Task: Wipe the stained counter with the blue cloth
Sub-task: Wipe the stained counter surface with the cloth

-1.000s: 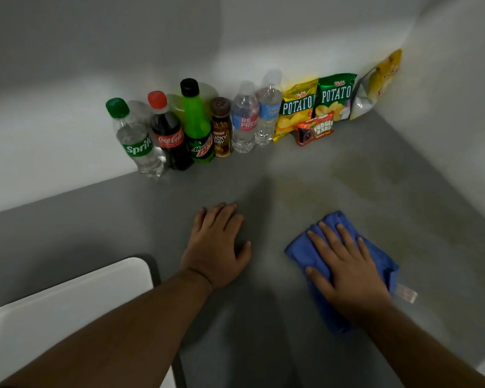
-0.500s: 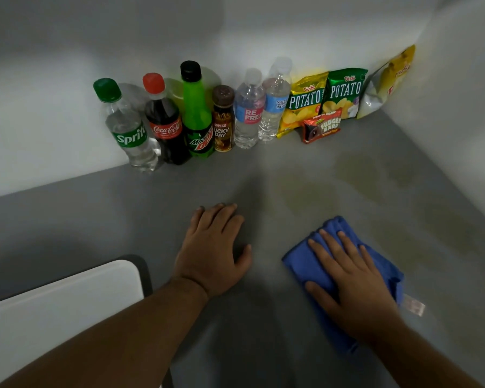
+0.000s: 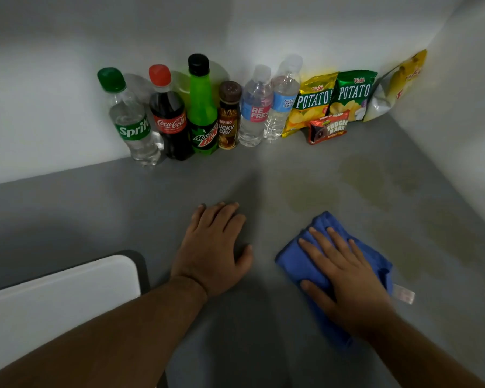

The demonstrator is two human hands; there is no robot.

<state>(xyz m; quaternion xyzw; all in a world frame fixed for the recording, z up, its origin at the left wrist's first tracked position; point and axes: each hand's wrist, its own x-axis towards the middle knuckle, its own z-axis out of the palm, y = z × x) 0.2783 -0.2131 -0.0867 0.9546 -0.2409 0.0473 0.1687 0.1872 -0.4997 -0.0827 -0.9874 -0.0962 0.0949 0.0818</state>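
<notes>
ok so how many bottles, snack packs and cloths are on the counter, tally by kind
bottles: 6
snack packs: 4
cloths: 1
total: 11

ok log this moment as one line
phase: wiping | right hand: flat on blue cloth | left hand: flat on counter | stains: visible beyond cloth | bottles, snacks: at back wall

you're at a bare indoor corner: grey tabletop (image 3: 95, 214) between plain white walls (image 3: 39, 107). soft-drink bottles (image 3: 170, 119) and snack packs (image 3: 353, 92) line the back wall, pantry-like; home or staged set, cannot tell.
</notes>
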